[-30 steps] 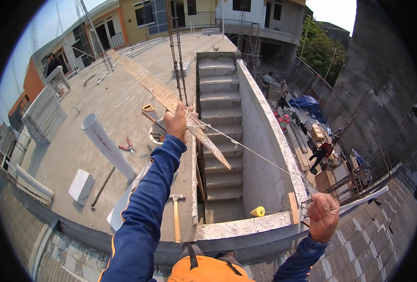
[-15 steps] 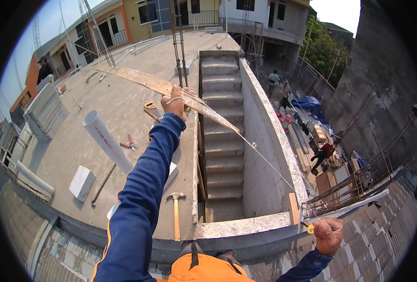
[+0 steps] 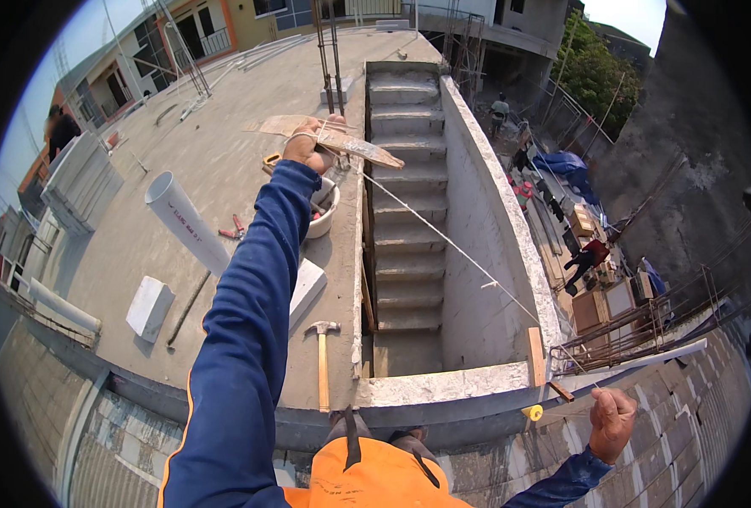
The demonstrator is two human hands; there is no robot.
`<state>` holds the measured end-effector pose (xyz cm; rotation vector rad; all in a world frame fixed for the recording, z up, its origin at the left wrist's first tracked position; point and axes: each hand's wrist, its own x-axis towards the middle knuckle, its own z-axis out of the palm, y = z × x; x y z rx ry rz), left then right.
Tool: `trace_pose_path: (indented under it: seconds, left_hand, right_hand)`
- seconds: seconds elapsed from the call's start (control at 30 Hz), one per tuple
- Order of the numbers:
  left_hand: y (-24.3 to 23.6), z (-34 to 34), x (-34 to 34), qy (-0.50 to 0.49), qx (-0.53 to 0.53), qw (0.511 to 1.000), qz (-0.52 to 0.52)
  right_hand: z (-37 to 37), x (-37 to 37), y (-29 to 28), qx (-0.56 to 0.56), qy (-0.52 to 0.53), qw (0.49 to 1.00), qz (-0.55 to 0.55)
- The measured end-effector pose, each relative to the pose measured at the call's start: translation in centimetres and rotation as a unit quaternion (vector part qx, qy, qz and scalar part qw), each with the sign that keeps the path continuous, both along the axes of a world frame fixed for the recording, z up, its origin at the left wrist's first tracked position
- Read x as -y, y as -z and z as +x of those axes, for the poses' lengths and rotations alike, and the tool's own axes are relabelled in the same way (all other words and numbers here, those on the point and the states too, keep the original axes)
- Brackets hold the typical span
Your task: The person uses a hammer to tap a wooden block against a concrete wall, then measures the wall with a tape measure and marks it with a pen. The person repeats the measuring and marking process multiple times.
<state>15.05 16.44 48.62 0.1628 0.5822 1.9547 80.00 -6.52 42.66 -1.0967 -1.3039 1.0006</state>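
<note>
My left hand (image 3: 312, 147), arm stretched forward, grips a flat wooden strip (image 3: 365, 151) with string wound round it, above the left edge of the stairwell. From the strip a pale string (image 3: 452, 243) slants across the stairwell to a small upright piece of wood (image 3: 536, 356) at its near right corner. My right hand (image 3: 612, 423) is closed in a fist beyond that corner, over the roof tiles; a thin length of string runs into it. Nearby a round yellow thing (image 3: 533, 412) hangs below the ledge; its kind is unclear.
Concrete stairs (image 3: 407, 220) descend between walls. On the slab lie a hammer (image 3: 323, 364), white blocks (image 3: 149, 309), red-handled pliers (image 3: 234, 229) and a bucket (image 3: 324, 216) of tools; a white pipe (image 3: 187, 222) stands up. Rebar (image 3: 638, 343) juts out at right. People are in the background.
The wooden strip has turned and been drawn back, with its near tip now further up the stairwell. My right hand has moved right, away from the yellow thing, which now hangs lower.
</note>
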Motion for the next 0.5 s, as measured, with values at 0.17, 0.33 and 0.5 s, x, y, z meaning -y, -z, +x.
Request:
trace_pose_path:
  seconds: [0.17,0.33,0.5]
  left_hand:
    - [7.5,-1.3,0.9,-0.136,-0.298,0.936,-0.127]
    - [9.6,-5.5,2.2,-0.007,-0.342,0.926,-0.158]
    - [11.7,-9.6,1.7,-0.004,-0.323,0.929,-0.179]
  right_hand:
    - [2.3,0.7,-0.3,-0.109,-0.020,0.993,0.041]
    - [5.0,1.4,-1.1,-0.160,0.196,0.968,0.002]
    - [5.6,2.2,-1.8,-0.098,0.303,0.948,0.015]
